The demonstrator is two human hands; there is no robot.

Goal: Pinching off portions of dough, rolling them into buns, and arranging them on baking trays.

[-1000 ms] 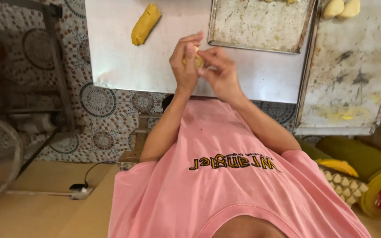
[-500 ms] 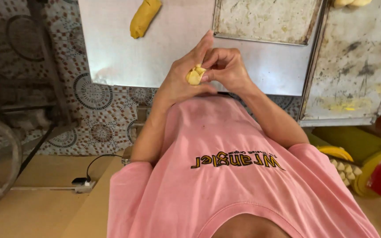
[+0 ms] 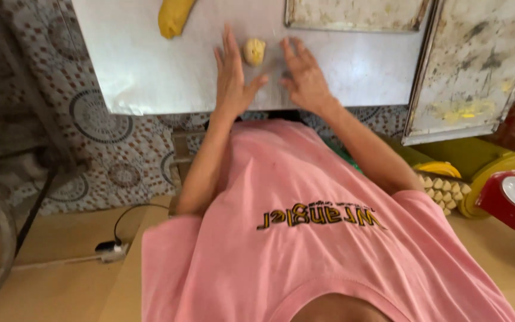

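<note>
Overhead, both hands lie flat and open on the metal table [image 3: 150, 77]: left hand [image 3: 231, 74] and right hand [image 3: 304, 74] flank the small yellow dough ball [image 3: 254, 50], which neither grips; shaping seems paused, and gentle cupping would suit it.

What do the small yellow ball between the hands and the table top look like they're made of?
Small yellow ball: likely soft dough, matte with a lumpy, creased surface. Table top: apparently sheet metal, a dull grey sheen with a thin, sharp front edge and smears.
</note>
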